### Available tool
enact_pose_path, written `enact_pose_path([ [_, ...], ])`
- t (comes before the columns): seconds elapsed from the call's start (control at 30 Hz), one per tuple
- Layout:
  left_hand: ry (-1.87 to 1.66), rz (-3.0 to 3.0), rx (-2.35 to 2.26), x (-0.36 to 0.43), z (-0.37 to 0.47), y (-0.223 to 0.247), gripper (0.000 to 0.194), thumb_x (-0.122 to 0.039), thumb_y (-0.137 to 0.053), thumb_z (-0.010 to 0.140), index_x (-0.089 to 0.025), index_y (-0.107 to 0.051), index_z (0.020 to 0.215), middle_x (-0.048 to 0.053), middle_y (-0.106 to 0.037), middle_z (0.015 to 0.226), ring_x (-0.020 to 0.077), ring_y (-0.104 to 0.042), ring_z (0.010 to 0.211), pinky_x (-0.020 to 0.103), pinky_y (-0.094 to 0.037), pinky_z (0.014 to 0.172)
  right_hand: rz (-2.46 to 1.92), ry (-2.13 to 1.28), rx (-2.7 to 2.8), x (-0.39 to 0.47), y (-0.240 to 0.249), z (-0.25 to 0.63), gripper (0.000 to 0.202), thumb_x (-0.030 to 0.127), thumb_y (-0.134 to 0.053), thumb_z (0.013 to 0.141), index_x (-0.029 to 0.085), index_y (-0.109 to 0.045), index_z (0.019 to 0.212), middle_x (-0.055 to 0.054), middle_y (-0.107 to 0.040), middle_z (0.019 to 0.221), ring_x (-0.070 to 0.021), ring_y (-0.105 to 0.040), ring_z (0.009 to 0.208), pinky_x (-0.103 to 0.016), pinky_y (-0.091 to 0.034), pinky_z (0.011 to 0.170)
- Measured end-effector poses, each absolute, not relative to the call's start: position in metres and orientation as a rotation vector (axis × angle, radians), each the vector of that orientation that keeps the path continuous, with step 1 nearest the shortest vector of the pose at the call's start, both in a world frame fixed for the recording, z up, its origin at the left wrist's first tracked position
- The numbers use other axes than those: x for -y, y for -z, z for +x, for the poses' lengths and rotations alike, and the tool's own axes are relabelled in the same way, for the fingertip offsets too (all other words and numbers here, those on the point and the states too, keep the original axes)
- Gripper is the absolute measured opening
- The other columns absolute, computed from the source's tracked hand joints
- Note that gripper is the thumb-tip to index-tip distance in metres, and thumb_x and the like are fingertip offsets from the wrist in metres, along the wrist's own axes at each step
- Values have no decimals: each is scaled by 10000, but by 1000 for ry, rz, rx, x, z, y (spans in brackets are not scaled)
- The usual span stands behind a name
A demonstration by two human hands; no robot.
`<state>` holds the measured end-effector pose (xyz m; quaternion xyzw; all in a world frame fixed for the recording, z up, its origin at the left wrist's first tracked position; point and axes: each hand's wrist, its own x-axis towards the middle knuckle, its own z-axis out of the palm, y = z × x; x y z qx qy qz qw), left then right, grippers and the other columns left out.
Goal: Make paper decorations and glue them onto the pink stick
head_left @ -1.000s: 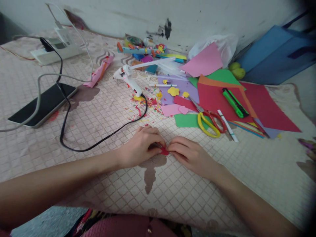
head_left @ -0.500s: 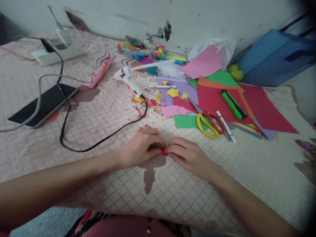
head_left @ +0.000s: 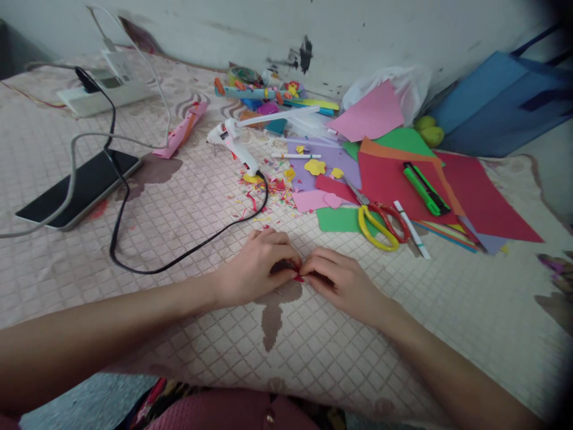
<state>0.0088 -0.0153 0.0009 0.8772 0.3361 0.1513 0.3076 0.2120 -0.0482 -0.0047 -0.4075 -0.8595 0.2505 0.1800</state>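
Observation:
Between the fingertips of both hands is a small red paper piece (head_left: pixel 298 276), mostly covered by the fingers. My left hand (head_left: pixel 257 263) pinches it from the left, thumb and fingers closed. From the right, my right hand (head_left: pixel 342 280) pinches its other side, fingertips almost touching those of the left. Both hands rest low over the patterned tablecloth (head_left: pixel 233 352). Beyond them lie scissors (head_left: pixel 378 227) with one yellow and one red handle, and a white glue gun (head_left: pixel 235 146) on its side among coloured paper scraps (head_left: pixel 277 190).
A black cable (head_left: pixel 188 254) loops left of my hands, near a dark phone (head_left: pixel 80 191) and a white power strip (head_left: pixel 107 95). Coloured paper sheets (head_left: pixel 483 197), a green cutter (head_left: pixel 425 188), a white marker (head_left: pixel 412 230) and a blue bag (head_left: pixel 501 107) are on the right.
The fingers have shifted slightly around the red paper piece, and less of it shows now. The right fingertips have moved a little closer to the left ones.

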Motion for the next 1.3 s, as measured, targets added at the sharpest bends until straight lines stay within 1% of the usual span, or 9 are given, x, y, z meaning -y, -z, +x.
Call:
enact_pose_path([
  [0.13, -415, 2349, -926, 17, 11, 2, 83, -193, -554, 799, -204, -624, 842, 15, -565, 877, 185, -487, 890, 368, -319, 854, -1205, -789, 2375, 48, 1, 210, 83, 111, -520, 834, 185, -545, 806, 5, -522, 806, -114, -511, 757, -235, -397, 670],
  [0.23, -406, 2359, -948, 18, 12, 2, 86, -208, -562, 791, -200, -622, 853, 24, -565, 888, 195, -483, 899, 361, -331, 838, -1239, -817, 2353, 47, -1, 209, 98, 92, -534, 814, 187, -538, 788, 13, -515, 795, -110, -509, 746, -230, -387, 656],
  [0.5, -414, 2366, -951, 20, 12, 2, 70, -219, -562, 790, -197, -610, 836, 21, -570, 885, 194, -479, 898, 354, -332, 823, -1263, -877, 2339, 46, -2, 207, 109, 104, -498, 844, 195, -549, 813, 3, -540, 830, -123, -521, 798, -250, -393, 702],
  [0.73, -444, 2371, -968, 20, 14, 5, 62, -233, -569, 781, -190, -593, 819, 20, -580, 881, 195, -478, 893, 348, -332, 800, -1325, -848, 2319, 47, -4, 203, 125, 75, -499, 819, 191, -533, 790, 4, -527, 806, -127, -510, 773, -247, -388, 673],
  [0.87, -451, 2382, -967, 20, 13, 5, 67, -227, -567, 780, -193, -593, 831, 19, -582, 884, 196, -479, 895, 350, -329, 801, -1267, -925, 2327, 45, -6, 207, 164, 51, -475, 824, 196, -552, 827, 4, -537, 828, -122, -515, 802, -243, -392, 700],
  [0.97, -445, 2384, -965, 20, 13, 4, 72, -219, -565, 779, -195, -597, 840, 20, -583, 890, 197, -480, 899, 350, -330, 801, -1244, -946, 2352, 44, -7, 211, 184, 33, -489, 799, 197, -558, 847, 8, -529, 838, -113, -510, 779, -234, -389, 678],
  [1.1, -434, 2378, -958, 20, 13, 3, 82, -214, -556, 782, -191, -602, 847, 28, -584, 896, 196, -484, 898, 350, -336, 806, -1240, -934, 2357, 45, -7, 214, 163, 52, -514, 790, 198, -552, 852, 10, -528, 836, -110, -500, 752, -233, -385, 656],
  [1.3, -439, 2372, -952, 20, 13, 2, 82, -210, -553, 782, -193, -603, 845, 28, -584, 892, 196, -486, 894, 355, -337, 811, -1211, -940, 2332, 45, -5, 213, 127, 84, -514, 816, 202, -557, 832, 7, -533, 826, -112, -506, 742, -236, -390, 654],
])
